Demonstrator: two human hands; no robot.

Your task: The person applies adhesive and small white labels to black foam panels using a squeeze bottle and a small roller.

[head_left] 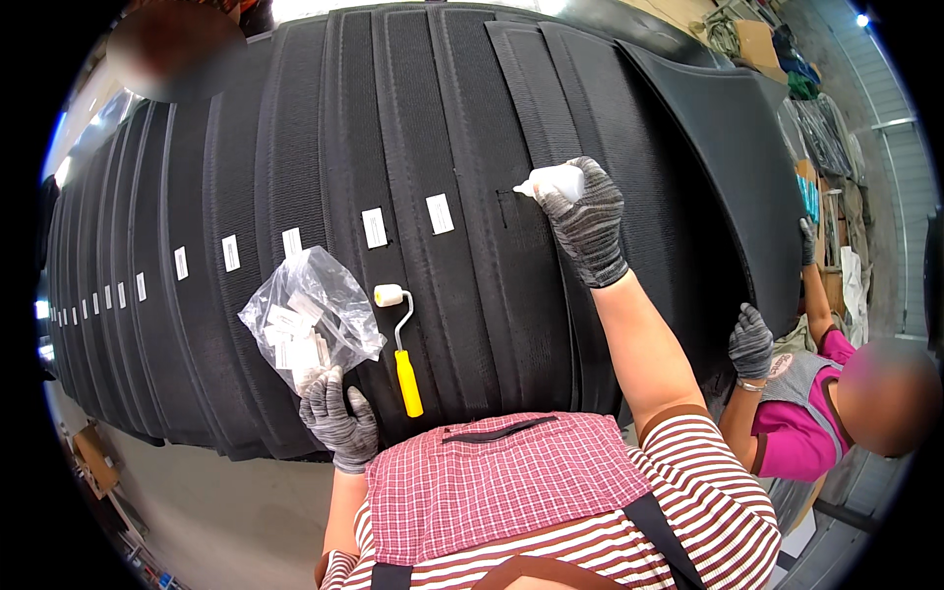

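Checked red apron (501,482) sits closest; left grip (339,423) pinches a clear bag (310,315) of white labels, right grip (588,221) clamps a white bottle (556,181) over black mats (413,128) bearing white rectangular labels (374,227).

Factory workshop: overlapped black mats (295,147) in rows, stacked cartons (757,41).

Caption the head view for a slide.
Gloved right hand presses a white squeeze bottle to overlapping black textured mats; left hand holds a clear plastic bag.

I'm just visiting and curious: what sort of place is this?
Probably a workshop or small factory: a long row of overlapping black mats with white labels, a co-worker's gloved hand on the stack, boxes and clutter behind.
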